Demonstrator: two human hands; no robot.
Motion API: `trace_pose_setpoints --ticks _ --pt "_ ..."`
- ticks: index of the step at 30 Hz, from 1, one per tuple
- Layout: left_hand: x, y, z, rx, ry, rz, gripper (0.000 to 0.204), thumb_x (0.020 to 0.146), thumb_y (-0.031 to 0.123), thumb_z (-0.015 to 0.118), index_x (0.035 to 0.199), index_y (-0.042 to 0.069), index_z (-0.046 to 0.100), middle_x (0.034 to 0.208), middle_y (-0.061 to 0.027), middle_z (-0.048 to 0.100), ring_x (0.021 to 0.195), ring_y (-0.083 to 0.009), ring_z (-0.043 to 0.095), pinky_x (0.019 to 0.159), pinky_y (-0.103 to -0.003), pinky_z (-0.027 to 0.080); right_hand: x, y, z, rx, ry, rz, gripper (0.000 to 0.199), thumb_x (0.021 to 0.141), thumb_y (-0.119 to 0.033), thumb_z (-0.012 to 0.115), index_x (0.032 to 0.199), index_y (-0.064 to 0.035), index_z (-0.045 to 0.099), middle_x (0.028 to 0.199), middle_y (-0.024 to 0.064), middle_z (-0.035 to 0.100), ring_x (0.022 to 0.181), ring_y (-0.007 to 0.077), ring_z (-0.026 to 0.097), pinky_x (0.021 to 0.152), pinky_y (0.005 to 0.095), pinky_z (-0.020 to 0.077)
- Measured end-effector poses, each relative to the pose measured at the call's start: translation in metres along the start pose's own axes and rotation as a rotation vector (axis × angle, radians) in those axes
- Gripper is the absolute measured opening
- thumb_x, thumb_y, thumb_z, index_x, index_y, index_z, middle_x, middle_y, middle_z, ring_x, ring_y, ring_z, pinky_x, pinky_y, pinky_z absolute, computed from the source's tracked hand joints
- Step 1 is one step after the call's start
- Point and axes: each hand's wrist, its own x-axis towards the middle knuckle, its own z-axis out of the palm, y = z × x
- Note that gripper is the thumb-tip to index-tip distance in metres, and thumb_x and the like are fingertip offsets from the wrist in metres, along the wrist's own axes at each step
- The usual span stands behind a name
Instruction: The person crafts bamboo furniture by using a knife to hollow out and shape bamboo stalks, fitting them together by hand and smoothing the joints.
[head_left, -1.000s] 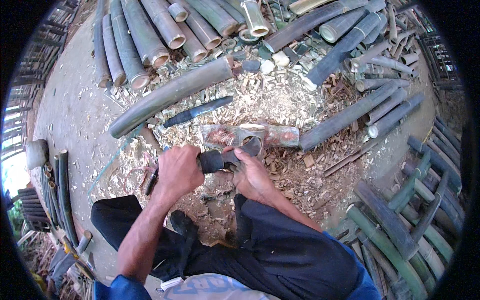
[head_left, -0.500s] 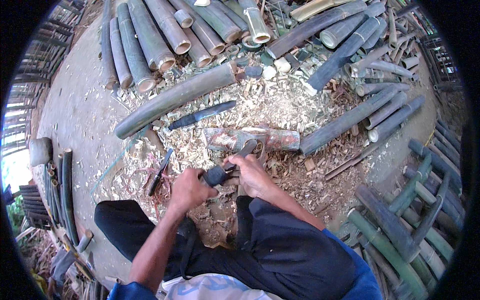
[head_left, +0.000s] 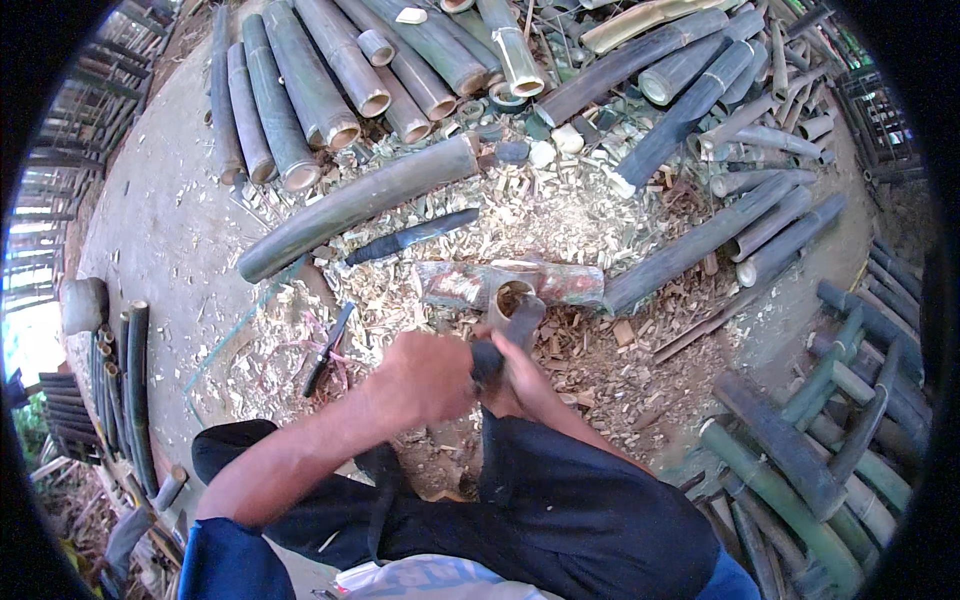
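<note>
Bamboo tube [head_left: 511, 298] sits mid-scene, near side of the log [head_left: 450, 284]; you're apparently paring its rim. Left hand [head_left: 425, 378]: fingers curled round the knife [head_left: 525, 320]. Right hand [head_left: 518, 375]: fingers hidden, can't tell. Steady bracing seems called for.

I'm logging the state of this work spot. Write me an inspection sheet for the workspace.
Surface: bare ground, strewn with pale chips near the hands.
Job's things: dark-handled blade at the open end of a bamboo tube; mottled log just beyond.
Clutter: second knife and small knife lying among the chips.
Grips: left grip blurred, closed at the dark handle; right grip beside it, hold partly hidden.
Cables: nothing seen.
Surroundings: cut bamboo poles ahead and to the right; slatted wall at far left.
</note>
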Motion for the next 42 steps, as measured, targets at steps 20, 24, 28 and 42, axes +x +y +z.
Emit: trace_pose_setpoints --ticks 20,24,28,42 --pt "0.136 0.041 0.029 -1.056 1.357 0.149 0.103 0.067 -0.012 0.074 0.157 0.019 0.033 0.151 -0.0302 0.032 0.126 -0.0461 0.05 0.11 -0.048 0.044 0.051 -0.184 0.087 -3.038 -0.135 -0.425 0.014 0.081 -0.021 0.068 0.09 -0.0099 0.07 0.083 0.013 0.072 0.08 0.0291 0.07 0.076 0.0436 0.0555" --pt "0.135 0.04 0.031 -0.995 1.24 0.123 0.105 0.067 -0.006 0.079 0.156 0.015 0.026 0.148 -0.0306 0.035 0.125 -0.0484 0.052 0.105 -0.051 0.049 0.042 -0.193 0.052 -2.925 -0.002 -0.464 0.011 0.08 -0.021 0.067 0.081 -0.0105 0.071 0.076 0.0136 0.071 0.072 0.0316 0.07 0.068 0.0458 0.0555" --pt "0.157 0.055 0.025 -0.635 0.516 0.385 0.092 0.067 -0.002 0.08 0.147 0.015 0.038 0.142 -0.0282 0.043 0.126 -0.0503 0.052 0.101 -0.054 0.051 0.002 -0.157 -0.043 -2.302 0.515 -0.866 0.026 0.081 -0.025 0.067 0.1 -0.0071 0.066 0.094 0.0172 0.071 0.091 0.0352 0.069 0.08 0.047 0.0542" --pt "0.129 0.03 0.023 -1.184 1.129 0.258 0.101 0.062 -0.017 0.064 0.154 0.013 0.036 0.146 -0.0266 0.035 0.136 -0.0472 0.042 0.114 -0.047 0.04 0.04 -0.185 0.078 -2.864 -0.042 -0.678 0.02 0.081 -0.023 0.066 0.093 -0.0077 0.068 0.082 0.0127 0.07 0.08 0.0318 0.07 0.072 0.0447 0.0556"
